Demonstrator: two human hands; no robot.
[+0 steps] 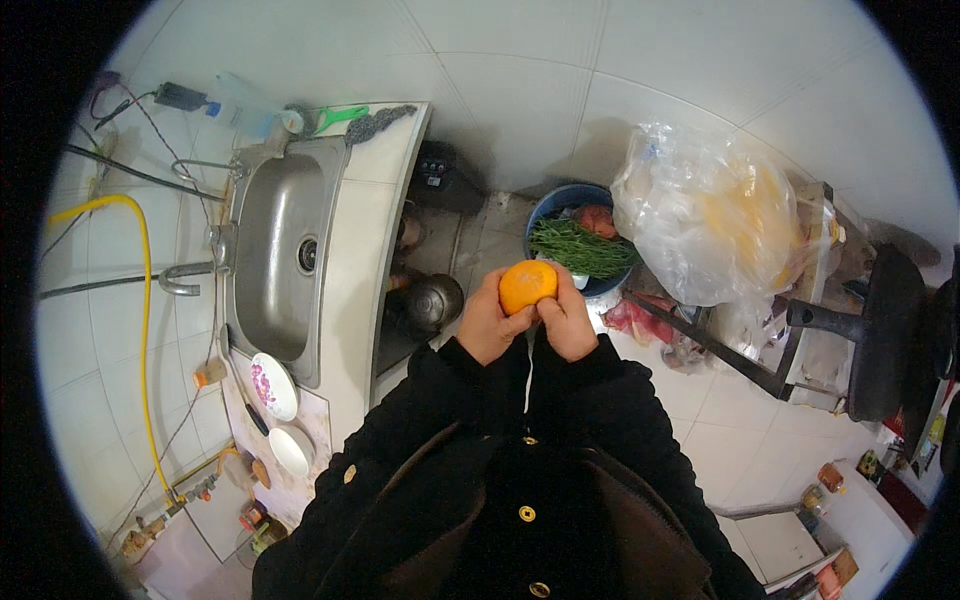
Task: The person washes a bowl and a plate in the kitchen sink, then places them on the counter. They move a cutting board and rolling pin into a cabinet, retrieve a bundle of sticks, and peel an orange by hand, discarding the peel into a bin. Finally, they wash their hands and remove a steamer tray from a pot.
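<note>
An orange citrus fruit point(528, 286) is held up in front of my chest, between both hands. My left hand point(487, 322) grips it from the left, thumb along its lower side. On the right, my right hand point(568, 319) closes round it with the thumb pressed near its lower edge. The visible peel looks whole; the underside is hidden by my fingers. Just beyond the hands, lower down, stands a blue bin point(536, 217) holding long green vegetable stalks point(581, 246) and a reddish-brown item point(598, 220).
To the left is a steel sink point(281, 247) in a tiled counter point(360, 247), with a white plate point(274, 386) and a bowl point(291, 451) nearby. A metal kettle point(435, 302) sits under the counter. Plastic bags point(705, 217) and a black pan point(885, 330) occupy a rack at right.
</note>
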